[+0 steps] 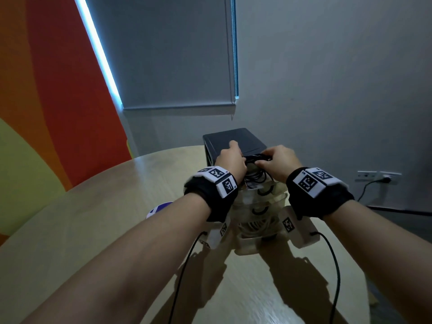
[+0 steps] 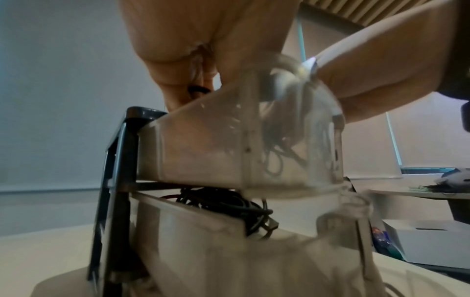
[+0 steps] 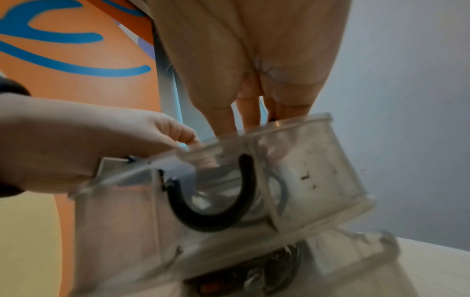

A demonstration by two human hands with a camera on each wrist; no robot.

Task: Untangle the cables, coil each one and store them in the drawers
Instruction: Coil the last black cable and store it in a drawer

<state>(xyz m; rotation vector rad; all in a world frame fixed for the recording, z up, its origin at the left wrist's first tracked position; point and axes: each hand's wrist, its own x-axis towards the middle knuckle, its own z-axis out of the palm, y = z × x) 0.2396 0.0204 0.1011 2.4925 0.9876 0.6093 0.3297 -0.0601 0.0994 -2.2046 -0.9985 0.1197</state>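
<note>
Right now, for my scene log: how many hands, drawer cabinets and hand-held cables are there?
Hands: 2, the left hand and the right hand
Black-framed drawer cabinet with translucent plastic drawers: 1
Coiled black cable, held by both hands over the top drawer: 1
Total: 4

My head camera looks down over the drawer unit [image 1: 236, 141]. Both wrist cameras look up, close beneath its open top drawer [image 2: 203, 140].

Dim room, cool light — soft focus throughout.
A bright strip beside the blind [image 1: 177, 52] glows; forearms cast dark shadows on the surface [image 1: 93, 230]; wrist views blur, and edges bow from wide-angle distortion.
</note>
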